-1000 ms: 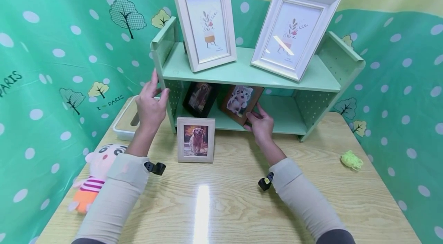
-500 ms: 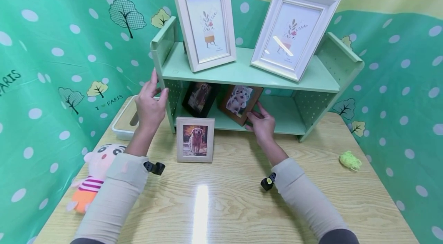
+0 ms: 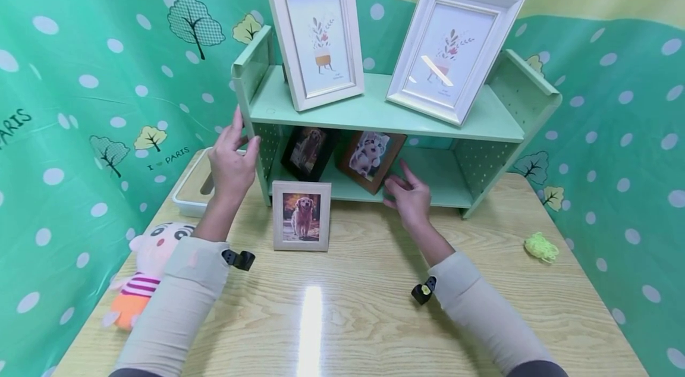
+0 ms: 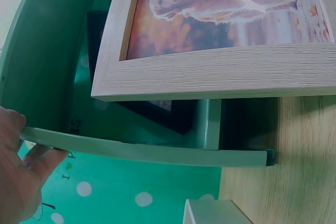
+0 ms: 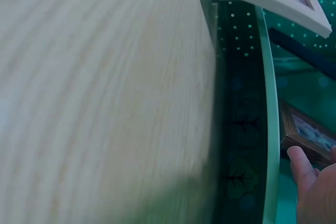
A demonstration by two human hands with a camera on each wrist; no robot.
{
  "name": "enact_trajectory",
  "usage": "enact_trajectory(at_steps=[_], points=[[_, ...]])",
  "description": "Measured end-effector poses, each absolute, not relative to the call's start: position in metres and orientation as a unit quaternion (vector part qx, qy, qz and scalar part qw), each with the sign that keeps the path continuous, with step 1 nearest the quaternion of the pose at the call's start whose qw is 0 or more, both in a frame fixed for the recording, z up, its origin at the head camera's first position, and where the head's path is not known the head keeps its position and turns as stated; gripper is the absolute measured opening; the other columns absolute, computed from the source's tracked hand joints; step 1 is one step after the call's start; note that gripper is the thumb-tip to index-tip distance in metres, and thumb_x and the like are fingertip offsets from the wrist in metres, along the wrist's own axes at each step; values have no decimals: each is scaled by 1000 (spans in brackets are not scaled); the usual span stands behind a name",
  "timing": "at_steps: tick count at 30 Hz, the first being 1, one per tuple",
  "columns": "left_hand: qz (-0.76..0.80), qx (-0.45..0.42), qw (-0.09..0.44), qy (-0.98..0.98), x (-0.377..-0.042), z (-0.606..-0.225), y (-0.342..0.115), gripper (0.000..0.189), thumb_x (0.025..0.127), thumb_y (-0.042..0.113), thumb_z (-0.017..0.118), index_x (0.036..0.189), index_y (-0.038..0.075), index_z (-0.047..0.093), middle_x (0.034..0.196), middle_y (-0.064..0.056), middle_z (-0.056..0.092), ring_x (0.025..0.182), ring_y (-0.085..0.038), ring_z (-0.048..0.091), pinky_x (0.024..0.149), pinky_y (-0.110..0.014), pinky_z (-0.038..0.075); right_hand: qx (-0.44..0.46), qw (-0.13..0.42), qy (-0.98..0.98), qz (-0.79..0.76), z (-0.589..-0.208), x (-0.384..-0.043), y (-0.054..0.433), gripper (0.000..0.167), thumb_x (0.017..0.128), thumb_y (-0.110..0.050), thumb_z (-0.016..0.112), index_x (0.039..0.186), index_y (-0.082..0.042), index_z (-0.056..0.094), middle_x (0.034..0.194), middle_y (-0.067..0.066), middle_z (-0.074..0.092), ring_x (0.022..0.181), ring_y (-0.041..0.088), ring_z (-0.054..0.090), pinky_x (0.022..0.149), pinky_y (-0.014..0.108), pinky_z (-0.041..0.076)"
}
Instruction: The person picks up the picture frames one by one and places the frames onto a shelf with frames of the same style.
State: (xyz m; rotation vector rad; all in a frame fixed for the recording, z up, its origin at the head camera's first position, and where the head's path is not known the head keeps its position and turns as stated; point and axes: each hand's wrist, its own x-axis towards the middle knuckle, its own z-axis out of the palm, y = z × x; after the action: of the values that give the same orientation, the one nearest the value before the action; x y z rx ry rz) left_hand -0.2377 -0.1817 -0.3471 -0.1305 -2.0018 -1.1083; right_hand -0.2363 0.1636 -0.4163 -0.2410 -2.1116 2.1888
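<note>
Loosely spread, the right hand (image 3: pixel 411 198) has freed the brown frame (image 3: pixel 371 158), seemingly settled; the left hand (image 3: pixel 232 162) pinches the shelf (image 3: pixel 377 97) at its left edge.

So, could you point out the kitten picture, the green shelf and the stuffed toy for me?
Kitten picture (image 3: pixel 369 156): head view, on the middle of the photo.
Green shelf (image 3: pixel 375 106): head view, on the bare middle of its upper board.
Stuffed toy (image 3: pixel 140 285): head view, on its striped shirt.
</note>
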Motion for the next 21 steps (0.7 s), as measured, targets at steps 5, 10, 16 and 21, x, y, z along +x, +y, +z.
enact_trajectory(at_steps=[5,10,16,21], points=[[-441,-53,414,-794,-238,-347,-182,61,95,4,67,152,15,47,125,-25,67,112,-38,71,95,-44,64,-75,32,-699,710,-419,-227,163,67,95,-7,70,153,-31,45,133,14,67,98,12,74,74,29,68],[-440,-50,416,-794,-239,-347,-183,63,94,2,67,152,16,47,125,-25,68,111,-39,71,95,-43,63,-68,14,-702,709,-423,-217,157,66,94,-10,72,153,-28,47,134,13,68,95,11,75,77,32,68],[-441,-52,416,-794,-238,-347,-183,62,95,3,67,152,16,47,125,-25,67,112,-38,71,94,-42,64,-59,-9,-699,713,-428,-211,145,60,94,-10,73,147,-29,55,133,14,68,106,27,74,84,42,68],[-444,-53,409,-795,-238,-347,-182,61,97,7,66,153,19,45,126,-24,67,114,-36,70,95,-41,64,-55,-21,-695,716,-433,-208,135,59,92,-8,74,145,-28,57,130,15,70,106,28,74,86,46,67]])
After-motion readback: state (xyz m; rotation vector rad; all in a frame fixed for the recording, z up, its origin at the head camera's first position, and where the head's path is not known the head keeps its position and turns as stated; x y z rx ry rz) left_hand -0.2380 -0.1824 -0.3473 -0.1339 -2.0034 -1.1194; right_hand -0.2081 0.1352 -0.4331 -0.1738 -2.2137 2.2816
